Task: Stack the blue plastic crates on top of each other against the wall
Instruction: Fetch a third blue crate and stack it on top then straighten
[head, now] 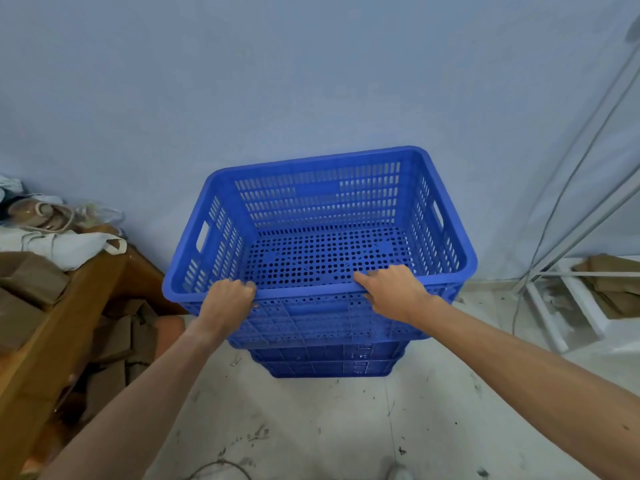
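A blue perforated plastic crate (446, 216) sits uppermost on a stack of blue crates (329, 365) against the pale blue wall (277, 81). It is empty, with a handle slot in each short side. My left hand (227, 301) grips its near rim left of centre, fingers curled over the edge. My right hand (394, 292) holds the same rim right of centre, thumb inside. The top crate sits slightly turned relative to those below. Only the near walls of the lower crates show.
A wooden frame (62, 327) with cardboard pieces, cloth and bags stands at the left. White metal poles and a cable (568, 188) lean at the right, above a white frame (571, 306) on the floor. The dirty white floor (311, 427) lies in front.
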The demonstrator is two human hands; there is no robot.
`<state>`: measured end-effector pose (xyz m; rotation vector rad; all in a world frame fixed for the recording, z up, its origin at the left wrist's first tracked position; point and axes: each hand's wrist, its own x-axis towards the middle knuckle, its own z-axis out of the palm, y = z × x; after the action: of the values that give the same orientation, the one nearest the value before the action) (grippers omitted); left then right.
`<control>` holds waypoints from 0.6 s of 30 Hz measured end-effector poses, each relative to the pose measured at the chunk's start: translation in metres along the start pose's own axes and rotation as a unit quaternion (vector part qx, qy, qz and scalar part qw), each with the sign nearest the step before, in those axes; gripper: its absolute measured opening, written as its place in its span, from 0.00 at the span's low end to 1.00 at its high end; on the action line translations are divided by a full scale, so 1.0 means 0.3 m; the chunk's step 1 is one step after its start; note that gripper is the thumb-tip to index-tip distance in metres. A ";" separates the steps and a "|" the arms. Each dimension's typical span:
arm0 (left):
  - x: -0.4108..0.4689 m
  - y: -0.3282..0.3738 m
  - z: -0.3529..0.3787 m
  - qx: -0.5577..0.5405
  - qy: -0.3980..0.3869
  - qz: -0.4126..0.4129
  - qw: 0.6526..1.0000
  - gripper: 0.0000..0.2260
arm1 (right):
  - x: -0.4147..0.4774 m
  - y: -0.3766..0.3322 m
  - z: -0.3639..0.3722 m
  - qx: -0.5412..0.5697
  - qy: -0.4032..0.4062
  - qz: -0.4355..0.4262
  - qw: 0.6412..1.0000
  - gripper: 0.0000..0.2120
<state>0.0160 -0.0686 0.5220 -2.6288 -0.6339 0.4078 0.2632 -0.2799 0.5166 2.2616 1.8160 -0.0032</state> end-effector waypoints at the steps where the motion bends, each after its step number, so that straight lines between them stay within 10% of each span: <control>1: 0.011 0.016 -0.004 0.002 -0.001 0.003 1.000 0.14 | -0.001 0.014 0.010 0.003 -0.001 0.004 1.000 0.16; 18: 0.072 0.070 0.063 -0.157 0.078 -0.069 0.982 0.07 | 0.031 -0.001 0.068 0.060 0.049 0.084 0.993 0.13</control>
<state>0.0354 -0.0692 0.4921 -2.8495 -0.8839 0.0620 0.2680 -0.2747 0.4954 2.5339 1.7075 0.0286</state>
